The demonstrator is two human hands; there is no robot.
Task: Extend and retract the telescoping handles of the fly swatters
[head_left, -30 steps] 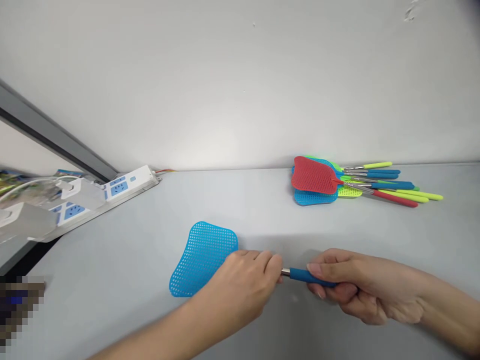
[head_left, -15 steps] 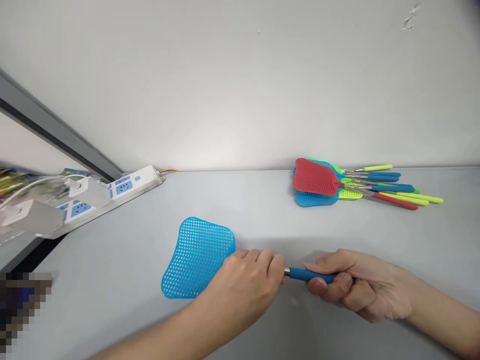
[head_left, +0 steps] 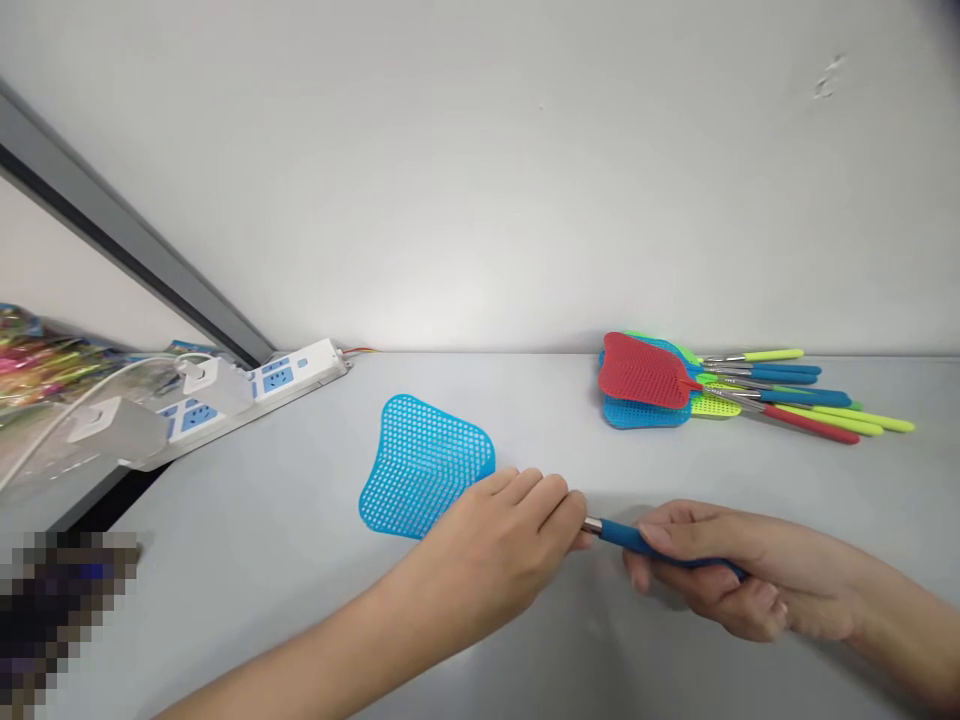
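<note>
Right hand [head_left: 709, 570]: clenched round the blue handle [head_left: 637, 541] of a fly swatter [head_left: 424, 465], palm turned in, forearm coming from the right. Left hand [head_left: 491, 550]: fingers curled at the metal neck [head_left: 592, 526], knuckles up; you can't tell if it grips. The blue mesh head [head_left: 427, 460] sits just beyond your left hand, on the table [head_left: 262, 530]. Farther right, past your hands, a pile of swatters [head_left: 645, 375]. Far left, a power strip [head_left: 292, 370].
</note>
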